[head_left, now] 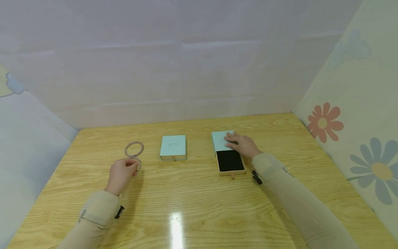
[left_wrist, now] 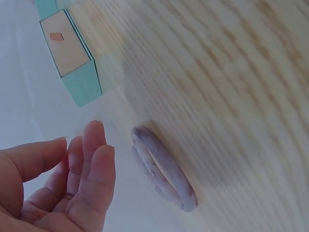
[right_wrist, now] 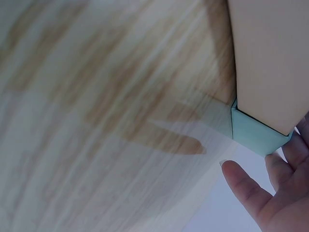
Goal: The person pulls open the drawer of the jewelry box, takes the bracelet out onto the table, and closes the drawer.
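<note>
Two mauve-grey bangles lie at the left of the wooden table: the farther bangle [head_left: 134,142] shows whole, and the nearer bangle [head_left: 139,167] is partly covered by my left hand [head_left: 122,174]. The left wrist view shows a bangle [left_wrist: 169,164] on the wood, apart from the loosely bent fingers, with nothing held between them and the thumb. On the right, a pale-teal drawer box [head_left: 219,139] has its black-lined drawer [head_left: 230,161] pulled out towards me. My right hand [head_left: 245,145] rests its fingers on the box's sleeve; its thumb is apart in the right wrist view.
A second teal box [head_left: 173,146], its drawer pushed in, sits between the bangles and the opened box. The wooden table [head_left: 199,200] meets a pale wall covering [head_left: 186,83] at the back and a flower-printed one [head_left: 351,152] at the right.
</note>
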The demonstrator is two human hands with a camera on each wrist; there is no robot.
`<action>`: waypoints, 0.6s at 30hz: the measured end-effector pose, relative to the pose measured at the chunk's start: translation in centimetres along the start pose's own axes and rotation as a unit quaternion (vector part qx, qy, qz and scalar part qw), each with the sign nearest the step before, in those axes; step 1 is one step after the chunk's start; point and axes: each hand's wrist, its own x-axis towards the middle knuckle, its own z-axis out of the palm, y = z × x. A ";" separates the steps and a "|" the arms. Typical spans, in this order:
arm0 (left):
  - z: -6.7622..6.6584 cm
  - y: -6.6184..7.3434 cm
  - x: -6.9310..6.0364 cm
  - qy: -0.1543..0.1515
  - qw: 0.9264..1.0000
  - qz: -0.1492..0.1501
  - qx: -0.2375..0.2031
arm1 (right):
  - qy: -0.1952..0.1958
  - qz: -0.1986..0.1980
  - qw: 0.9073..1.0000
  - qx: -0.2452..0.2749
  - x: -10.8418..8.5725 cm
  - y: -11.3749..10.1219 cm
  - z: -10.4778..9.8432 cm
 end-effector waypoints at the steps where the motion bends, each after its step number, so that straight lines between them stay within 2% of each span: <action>1: 0.0 0.1 0.0 0.000 1.000 0.001 0.000 | -0.001 0.001 1.000 0.001 0.0 0.0 0.0; 18: 0.7 0.8 -0.6 0.003 1.000 0.025 0.013 | 0.001 0.000 1.000 0.008 -0.3 0.0 -0.1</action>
